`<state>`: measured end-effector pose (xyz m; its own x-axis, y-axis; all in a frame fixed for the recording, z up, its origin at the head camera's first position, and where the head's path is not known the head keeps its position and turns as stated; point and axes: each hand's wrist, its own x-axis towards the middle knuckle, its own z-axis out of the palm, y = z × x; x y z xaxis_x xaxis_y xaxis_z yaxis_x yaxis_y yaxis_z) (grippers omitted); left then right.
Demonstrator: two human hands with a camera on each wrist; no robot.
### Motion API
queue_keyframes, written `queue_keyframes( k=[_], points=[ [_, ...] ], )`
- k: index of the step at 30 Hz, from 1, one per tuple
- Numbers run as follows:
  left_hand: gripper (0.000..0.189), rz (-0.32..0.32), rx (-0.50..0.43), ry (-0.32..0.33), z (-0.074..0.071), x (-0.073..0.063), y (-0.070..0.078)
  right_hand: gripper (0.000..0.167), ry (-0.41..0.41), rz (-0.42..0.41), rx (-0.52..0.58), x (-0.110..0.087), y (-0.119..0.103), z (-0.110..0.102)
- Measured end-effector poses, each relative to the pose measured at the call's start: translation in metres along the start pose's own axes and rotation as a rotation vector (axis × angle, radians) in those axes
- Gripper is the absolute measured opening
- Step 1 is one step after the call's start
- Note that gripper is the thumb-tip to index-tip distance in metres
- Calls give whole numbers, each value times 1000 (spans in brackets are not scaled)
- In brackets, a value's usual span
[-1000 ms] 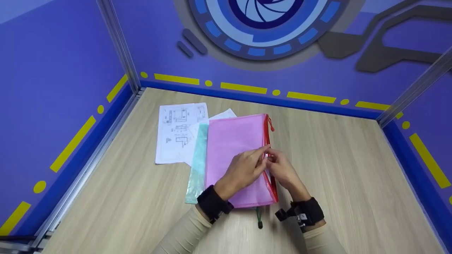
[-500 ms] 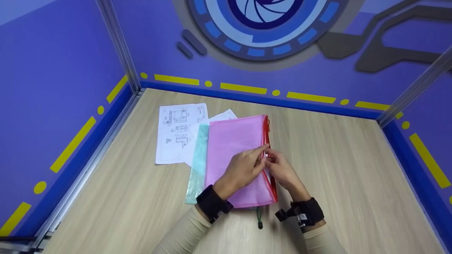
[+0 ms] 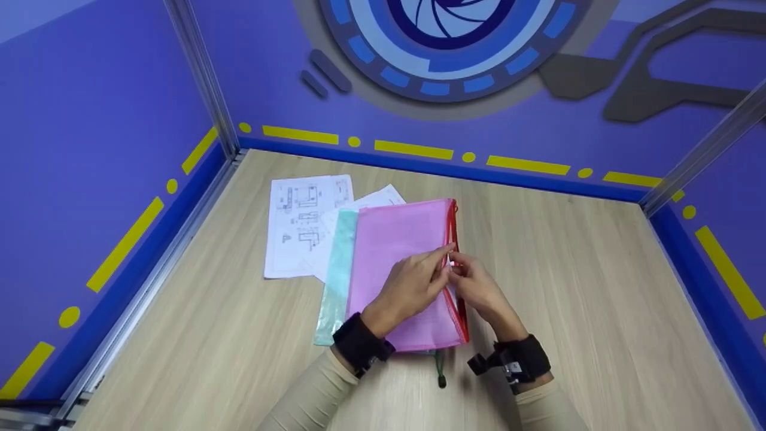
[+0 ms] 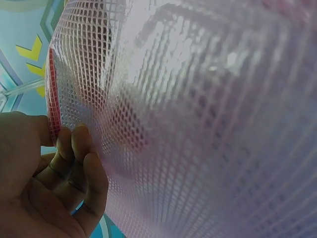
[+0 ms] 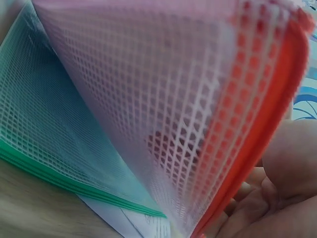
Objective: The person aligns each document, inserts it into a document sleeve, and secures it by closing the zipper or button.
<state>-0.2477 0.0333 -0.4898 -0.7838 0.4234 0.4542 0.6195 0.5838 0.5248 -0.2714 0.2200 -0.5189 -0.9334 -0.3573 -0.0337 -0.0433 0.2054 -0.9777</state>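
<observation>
A pink mesh zipper pouch with a red zipper edge is held up on its side at the middle of the table. My left hand pinches the red edge about halfway along. Against the opposite side of that edge, my right hand pinches with thumb and fingers; its fingertips are partly hidden. Between the two hands the zipper edge gapes a little, with something white showing inside. Beneath lies a green mesh pouch, whose green zipper edge shows in the right wrist view.
Sheets of paper with technical drawings lie to the left, partly under the pouches. A green cord pull sticks out at the near side. Blue printed wall panels border the wooden table.
The far end of the pink pouch has shifted slightly nearer and to the right. Its red zipper pull has swung in and is mostly hidden. Both hands stay almost in place.
</observation>
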Motion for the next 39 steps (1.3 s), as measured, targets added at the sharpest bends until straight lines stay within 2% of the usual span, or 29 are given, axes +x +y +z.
queue_keyframes(
  k=[7, 12, 17, 21, 24, 30, 34, 39],
  points=[
    [48, -43, 0, -15, -1, 0, -6, 37, 11, 53, -12, 0, -3, 0],
    [47, -80, -4, -8, -6, 1, -16, 40, 82, 78, -74, 0, -4, 2],
    [45, -126, -18, 40, -22, 2, -31, 46, 97, 15, -135, -2, -4, 2],
    [43, -169, -20, 91, -36, 3, -45, 44, 108, -64, -242, -1, -2, -1],
    [42, -186, -9, 116, -45, 3, -53, 45, 138, -86, -316, 0, 1, -5],
    [42, -216, -8, 130, -54, 2, -60, 67, 151, -45, -429, 2, 10, -12],
    [42, -222, 1, 120, -55, 2, -61, 88, 152, -12, -548, 4, 15, -11],
    [42, -222, 7, 122, -54, 2, -61, 105, 169, 16, -615, 6, 19, -9]
  ],
)
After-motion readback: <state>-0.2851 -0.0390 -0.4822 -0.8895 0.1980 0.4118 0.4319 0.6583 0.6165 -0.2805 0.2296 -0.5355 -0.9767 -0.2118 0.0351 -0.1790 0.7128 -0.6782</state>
